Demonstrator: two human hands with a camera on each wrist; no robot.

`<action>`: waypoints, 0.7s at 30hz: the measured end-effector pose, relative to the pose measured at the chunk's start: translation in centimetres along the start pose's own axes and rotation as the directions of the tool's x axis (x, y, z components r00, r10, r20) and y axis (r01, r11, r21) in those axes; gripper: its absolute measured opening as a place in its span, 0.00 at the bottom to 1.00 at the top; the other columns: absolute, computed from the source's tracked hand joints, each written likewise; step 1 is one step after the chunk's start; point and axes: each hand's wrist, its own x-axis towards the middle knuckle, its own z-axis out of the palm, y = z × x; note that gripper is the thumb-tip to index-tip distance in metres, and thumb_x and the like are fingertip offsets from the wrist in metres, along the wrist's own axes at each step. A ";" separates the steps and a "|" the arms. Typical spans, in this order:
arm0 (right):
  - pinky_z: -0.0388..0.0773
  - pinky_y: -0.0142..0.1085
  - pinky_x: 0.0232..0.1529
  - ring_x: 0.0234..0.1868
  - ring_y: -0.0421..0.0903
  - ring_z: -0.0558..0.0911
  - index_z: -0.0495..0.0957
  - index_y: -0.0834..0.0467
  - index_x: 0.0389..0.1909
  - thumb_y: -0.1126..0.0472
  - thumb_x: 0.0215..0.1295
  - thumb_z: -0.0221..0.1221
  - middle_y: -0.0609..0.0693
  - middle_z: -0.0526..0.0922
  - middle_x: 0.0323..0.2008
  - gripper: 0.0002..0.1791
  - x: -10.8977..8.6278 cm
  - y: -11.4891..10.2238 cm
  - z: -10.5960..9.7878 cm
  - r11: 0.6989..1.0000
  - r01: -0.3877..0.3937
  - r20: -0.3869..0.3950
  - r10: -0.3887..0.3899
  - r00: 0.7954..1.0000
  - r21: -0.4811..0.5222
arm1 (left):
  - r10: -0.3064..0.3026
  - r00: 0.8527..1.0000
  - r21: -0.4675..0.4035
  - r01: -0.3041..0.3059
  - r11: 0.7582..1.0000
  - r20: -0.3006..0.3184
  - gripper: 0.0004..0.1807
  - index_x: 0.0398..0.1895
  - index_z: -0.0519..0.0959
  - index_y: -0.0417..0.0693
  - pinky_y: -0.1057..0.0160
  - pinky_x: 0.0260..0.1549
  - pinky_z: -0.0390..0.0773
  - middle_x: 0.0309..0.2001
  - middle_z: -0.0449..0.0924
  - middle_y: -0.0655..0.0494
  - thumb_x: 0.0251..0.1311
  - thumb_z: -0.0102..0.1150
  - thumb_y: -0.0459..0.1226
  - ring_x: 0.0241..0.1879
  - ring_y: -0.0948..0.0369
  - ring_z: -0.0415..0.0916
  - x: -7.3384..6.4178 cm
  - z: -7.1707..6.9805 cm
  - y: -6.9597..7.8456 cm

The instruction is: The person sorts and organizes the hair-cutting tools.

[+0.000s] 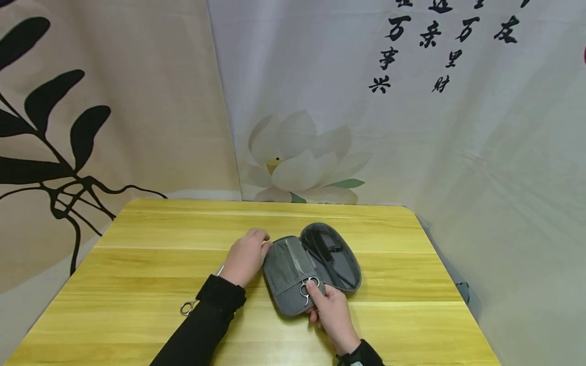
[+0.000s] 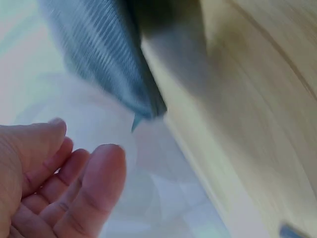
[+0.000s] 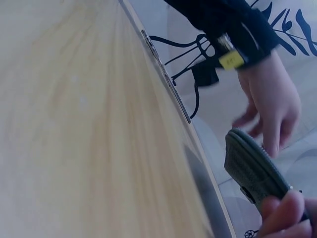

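An unfolded grey zip case (image 1: 286, 300) is held off the table in my right hand (image 1: 336, 315), thumb on its front face and fingers beneath. Under that thumb are the ring handles of a pair of scissors (image 1: 304, 291), against the case's pocket. The right wrist view shows the right fingertips (image 3: 285, 213) gripping the case (image 3: 252, 163) edge. My left hand (image 1: 245, 258) is by the case's upper left corner. In the left wrist view, the left hand (image 2: 64, 183) has loosely bent fingers, apart from the case (image 2: 109, 54), and holds nothing visible.
Another pair of scissors (image 1: 186, 308) lies on the wooden table (image 1: 389, 325), partly hidden by the left forearm. Black items, their kind unclear, sit in the case's right half (image 1: 352, 269). A printed cloth (image 1: 183, 101) hangs behind the table's back edge.
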 end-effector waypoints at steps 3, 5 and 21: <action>0.68 0.28 0.12 0.12 0.37 0.74 0.79 0.60 0.30 0.38 0.74 0.65 0.45 0.78 0.13 0.28 0.0 -0.1 -0.1 1.000 -0.020 0.019 0.020 1.000 0.008 | -0.071 0.997 0.001 0.071 0.997 0.033 0.11 0.46 0.85 0.40 0.50 0.37 0.89 0.45 0.87 0.44 0.70 0.70 0.40 0.40 0.48 0.88 -1.2 -1.7 -1.4; 0.68 0.29 0.12 0.12 0.38 0.75 0.80 0.61 0.31 0.38 0.74 0.64 0.46 0.79 0.14 0.29 -0.1 -0.2 -0.3 1.000 -0.028 0.036 0.028 0.999 0.013 | -0.124 0.989 0.029 0.122 0.992 0.080 0.16 0.48 0.85 0.38 0.50 0.37 0.89 0.46 0.87 0.43 0.70 0.72 0.43 0.40 0.47 0.88 -2.3 -2.8 -2.4; 0.70 0.33 0.11 0.11 0.40 0.77 0.84 0.61 0.26 0.32 0.75 0.60 0.50 0.86 0.18 0.35 -0.6 -1.1 -2.3 0.942 0.043 0.126 0.000 0.992 -0.332 | -0.291 0.894 0.144 0.256 0.956 0.340 0.20 0.30 0.77 0.43 0.62 0.20 0.70 0.23 0.73 0.55 0.54 0.83 0.41 0.22 0.58 0.69 -8.4 -5.8 -7.2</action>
